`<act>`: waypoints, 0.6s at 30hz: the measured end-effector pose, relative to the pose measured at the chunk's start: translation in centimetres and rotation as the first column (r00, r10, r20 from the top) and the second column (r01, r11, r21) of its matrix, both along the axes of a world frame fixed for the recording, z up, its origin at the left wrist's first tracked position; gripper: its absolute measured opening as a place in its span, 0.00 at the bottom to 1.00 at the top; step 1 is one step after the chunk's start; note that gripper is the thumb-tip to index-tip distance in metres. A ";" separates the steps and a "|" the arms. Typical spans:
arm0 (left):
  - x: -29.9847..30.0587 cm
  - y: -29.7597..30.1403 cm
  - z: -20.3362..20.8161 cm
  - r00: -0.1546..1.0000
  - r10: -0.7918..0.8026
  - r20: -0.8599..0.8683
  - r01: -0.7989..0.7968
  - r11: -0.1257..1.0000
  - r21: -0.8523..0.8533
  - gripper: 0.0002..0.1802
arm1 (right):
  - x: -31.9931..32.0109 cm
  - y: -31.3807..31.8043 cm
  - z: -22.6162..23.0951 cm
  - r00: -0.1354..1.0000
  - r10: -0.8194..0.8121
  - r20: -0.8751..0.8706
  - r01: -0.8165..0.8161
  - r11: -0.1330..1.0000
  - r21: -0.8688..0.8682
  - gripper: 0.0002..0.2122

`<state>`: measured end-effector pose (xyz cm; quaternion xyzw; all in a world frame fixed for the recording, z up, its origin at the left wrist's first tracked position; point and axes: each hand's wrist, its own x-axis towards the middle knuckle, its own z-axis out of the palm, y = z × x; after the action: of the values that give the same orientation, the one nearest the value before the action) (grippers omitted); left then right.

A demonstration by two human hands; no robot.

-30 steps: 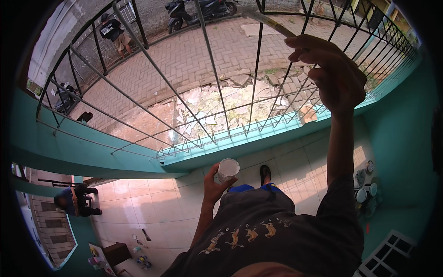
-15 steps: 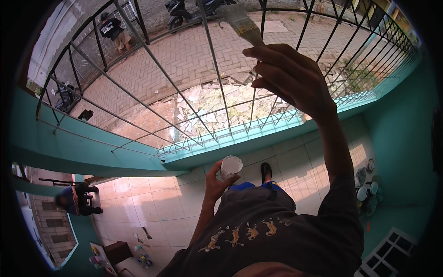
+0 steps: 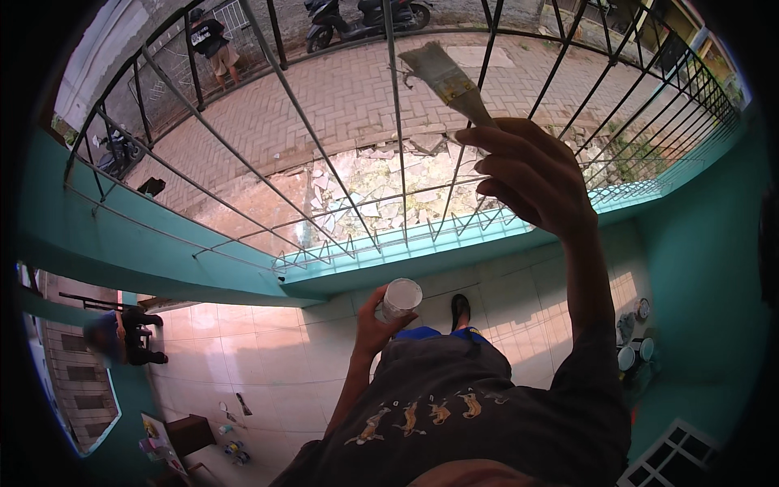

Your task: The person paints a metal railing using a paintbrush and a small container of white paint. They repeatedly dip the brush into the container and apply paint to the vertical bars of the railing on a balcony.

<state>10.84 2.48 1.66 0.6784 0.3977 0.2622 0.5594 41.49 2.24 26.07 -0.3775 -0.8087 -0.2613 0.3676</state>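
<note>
My right hand point(image 3: 540, 174) is raised before the metal bars, its fingers closed around the handle of a flat paintbrush point(image 3: 445, 77). The brush points up and to the left, its grey bristles close to the window grille point(image 3: 399, 122); I cannot tell whether they touch a bar. Lower down, in front of my body, my left hand point(image 3: 375, 326) is wrapped around a small clear plastic cup point(image 3: 402, 299). White stuff that looks like paint shows inside the cup, which is held roughly upright.
A turquoise ledge point(image 3: 389, 264) runs below the grille. Paint cans point(image 3: 635, 355) stand by the right wall. Tools point(image 3: 243, 403) lie on the tiled floor point(image 3: 268, 357) at left, near a seated person point(image 3: 122, 334). Outside are another person point(image 3: 213, 49) and a motorbike point(image 3: 365, 20).
My right hand and the paintbrush have come down and slightly right in the picture. The view has shifted a little; my left hand still holds the cup.
</note>
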 end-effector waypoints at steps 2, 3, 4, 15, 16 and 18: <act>0.0 0.1 -0.3 1.000 0.002 0.016 -0.002 1.000 0.010 0.37 | 0.4 -0.2 0.3 0.999 0.029 -0.043 -0.030 1.000 -0.001 0.11; -0.1 0.1 -0.5 1.000 0.000 0.019 -0.001 1.000 0.015 0.36 | 0.7 0.5 0.6 0.992 0.080 -0.098 -0.079 0.997 0.019 0.10; -0.2 0.0 -0.7 1.000 0.001 0.023 -0.002 1.000 0.016 0.36 | 0.9 0.5 0.8 0.987 0.056 -0.152 -0.064 0.997 -0.045 0.09; -0.5 0.2 -0.8 0.999 0.037 0.007 -0.037 0.999 0.007 0.36 | 0.1 0.9 3.4 0.956 0.156 -0.247 -0.113 0.977 0.181 0.11; -0.4 0.1 -1.0 0.999 0.034 0.013 -0.034 0.999 0.014 0.36 | -0.3 0.9 3.4 0.972 0.110 -0.208 -0.073 0.981 0.178 0.12; -0.5 0.3 -1.0 1.000 0.018 0.017 -0.019 0.999 0.035 0.36 | -0.5 1.8 2.2 0.996 -0.017 -0.084 0.030 0.988 0.154 0.14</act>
<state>10.37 2.73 0.66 0.6822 0.3948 0.2799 0.5481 40.96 4.04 28.31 -0.3679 -0.7655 -0.3118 0.4260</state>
